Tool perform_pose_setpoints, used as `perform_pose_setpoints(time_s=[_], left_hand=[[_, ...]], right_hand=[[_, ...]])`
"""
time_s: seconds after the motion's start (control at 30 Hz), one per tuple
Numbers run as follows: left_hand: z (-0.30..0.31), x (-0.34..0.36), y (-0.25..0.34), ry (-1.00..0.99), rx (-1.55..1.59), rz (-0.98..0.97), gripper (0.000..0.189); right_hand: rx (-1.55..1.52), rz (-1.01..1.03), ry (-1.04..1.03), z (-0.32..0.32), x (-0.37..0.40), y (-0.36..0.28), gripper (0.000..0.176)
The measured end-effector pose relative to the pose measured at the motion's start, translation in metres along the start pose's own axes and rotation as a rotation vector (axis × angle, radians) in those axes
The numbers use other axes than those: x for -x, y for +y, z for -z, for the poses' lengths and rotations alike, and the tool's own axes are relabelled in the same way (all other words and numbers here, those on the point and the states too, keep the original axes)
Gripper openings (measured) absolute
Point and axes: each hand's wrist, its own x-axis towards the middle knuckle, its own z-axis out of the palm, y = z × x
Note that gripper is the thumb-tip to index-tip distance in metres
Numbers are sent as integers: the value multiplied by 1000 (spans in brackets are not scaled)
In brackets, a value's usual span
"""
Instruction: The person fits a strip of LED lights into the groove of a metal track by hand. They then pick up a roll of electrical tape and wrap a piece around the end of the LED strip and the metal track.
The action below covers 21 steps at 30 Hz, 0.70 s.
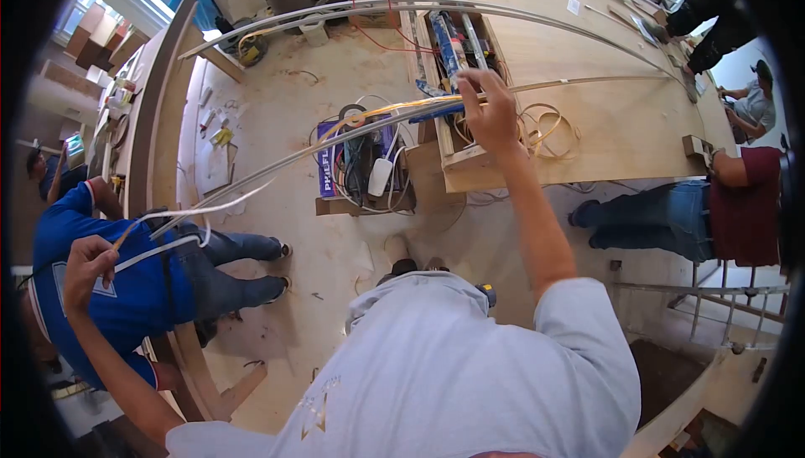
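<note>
My left hand (90, 269) is raised at the left, its thumb and fingers pinched on the tan end of a thin, flexible white strip (222, 207). A long grey metal channel (285, 162) runs diagonally from near that hand toward my right hand (490, 110). Beside the channel lies a yellowish strip (381, 111). My right hand is closed at the strips' upper end, above the edge of a wooden tool box (495, 39); its fingertips partly hide what it grips. A coil of pale yellow strip (553, 135) rests on the plywood bench right of this hand.
A purple carton (327, 165) with cables and a white power strip (381, 175) stands on the dusty floor. More long metal channels (352, 7) span from bench to board. A person in blue (126, 265) is at left; another in dark red (746, 202) at right.
</note>
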Motion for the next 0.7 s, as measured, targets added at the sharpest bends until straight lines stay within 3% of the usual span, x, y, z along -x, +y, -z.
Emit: perform_pose_setpoints(time_s=[0.03,0.1,0.17,0.2,0.3,0.37,0.4,0.43,0.5,0.53,0.6,0.67,0.7], left_hand=[[-6,16,18,66,-25,-30,21],[-21,48,50,222,-114,-102,17],[-46,91,85,478,-215,-110,16],[-59,113,99,604,-262,-116,16],[-120,162,98,882,-324,-54,14],[-177,166,97,924,-210,-110,13],[-205,165,97,870,-38,-56,12],[-225,163,78,780,144,-146,11],[-261,151,60,687,329,-233,11],[-269,149,53,685,247,-153,11],[-287,139,38,571,498,-43,10],[-311,128,12,418,582,-1,9],[-327,123,-1,318,622,11,8]], right_hand=[[-33,-45,25,9,12,-14,17],[-491,-554,-414,16,43,-37,28],[-1052,-711,-673,-2,72,-57,38],[-1192,-922,-656,-13,79,-77,43],[-1649,-1183,-642,-40,78,-109,68],[-1821,-1221,-567,-45,66,-131,75],[-1904,-1246,-524,-45,62,-141,79],[-1918,-1228,-436,-46,59,-147,73],[-1878,-1138,-398,-53,55,-135,50],[-1863,-1109,-397,-61,55,-131,39],[-1691,-1094,-415,-56,48,-121,13],[-1624,-1100,-439,-47,40,-117,11],[-1585,-1017,-537,-38,36,-118,19]])
